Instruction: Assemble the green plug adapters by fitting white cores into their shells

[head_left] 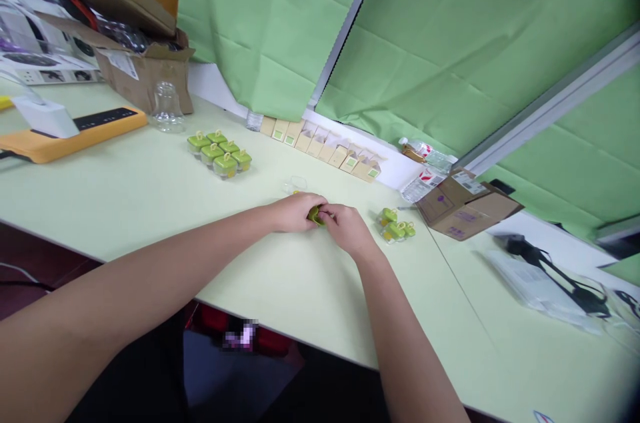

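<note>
Near the middle of the table, my left hand (296,211) is closed around a small green lid (315,214), its hollow side showing. The fingertips of my right hand (345,223) pinch at the lid's edge; whether they hold anything else is hidden. Just beyond my left hand stands a small clear container (297,183) without a lid, with something yellow low in it. To the left is a block of several green-lidded clear containers (220,154) with ring handles. A smaller group of green-lidded containers (396,226) stands to the right of my right hand.
Small cardboard boxes (320,145) line the back edge. At left are an orange power strip (100,129), a clear bottle (167,106) and an open carton (145,76). At right are plastic bottles (425,182), a cardboard box (463,206) and a black cabled device (555,273).
</note>
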A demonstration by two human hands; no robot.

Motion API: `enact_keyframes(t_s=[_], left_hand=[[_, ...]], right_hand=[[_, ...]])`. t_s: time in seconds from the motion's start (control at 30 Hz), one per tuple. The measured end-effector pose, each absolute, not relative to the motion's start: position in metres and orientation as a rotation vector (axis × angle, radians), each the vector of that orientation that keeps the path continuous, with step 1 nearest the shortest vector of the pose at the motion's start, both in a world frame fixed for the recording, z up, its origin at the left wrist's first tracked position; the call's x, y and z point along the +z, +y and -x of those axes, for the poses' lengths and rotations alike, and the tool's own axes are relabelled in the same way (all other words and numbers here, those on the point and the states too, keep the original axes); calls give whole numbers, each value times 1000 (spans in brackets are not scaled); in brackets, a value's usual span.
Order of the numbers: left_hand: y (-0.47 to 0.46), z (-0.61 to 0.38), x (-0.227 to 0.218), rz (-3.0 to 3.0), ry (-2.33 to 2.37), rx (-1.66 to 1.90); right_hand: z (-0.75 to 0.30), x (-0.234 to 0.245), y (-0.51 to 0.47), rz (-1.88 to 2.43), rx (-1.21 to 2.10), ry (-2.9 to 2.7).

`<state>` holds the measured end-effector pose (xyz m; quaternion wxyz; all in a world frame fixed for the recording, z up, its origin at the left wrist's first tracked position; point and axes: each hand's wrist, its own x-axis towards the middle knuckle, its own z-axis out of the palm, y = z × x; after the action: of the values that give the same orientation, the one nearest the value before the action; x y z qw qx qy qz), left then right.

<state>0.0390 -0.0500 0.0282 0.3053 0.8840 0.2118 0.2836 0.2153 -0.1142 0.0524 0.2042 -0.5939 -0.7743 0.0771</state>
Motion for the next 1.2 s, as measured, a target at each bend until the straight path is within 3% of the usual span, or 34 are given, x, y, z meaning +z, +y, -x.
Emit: enact_keyframes(t_s=[0.37, 0.63, 1.0, 1.2], left_hand=[[-50, -40, 27, -2277, 574, 777], [-47, -40, 25, -2284, 582, 781], [-48, -41, 23, -2283, 580, 793], [-48, -44, 24, -2291, 533, 931]], right_hand=[[-211, 56, -118, 1667, 187, -2201], [-212, 51, -116, 1570, 349, -2157], [-216, 46, -111, 1656, 202, -2133], [-217, 46, -110, 1603, 306, -1964]])
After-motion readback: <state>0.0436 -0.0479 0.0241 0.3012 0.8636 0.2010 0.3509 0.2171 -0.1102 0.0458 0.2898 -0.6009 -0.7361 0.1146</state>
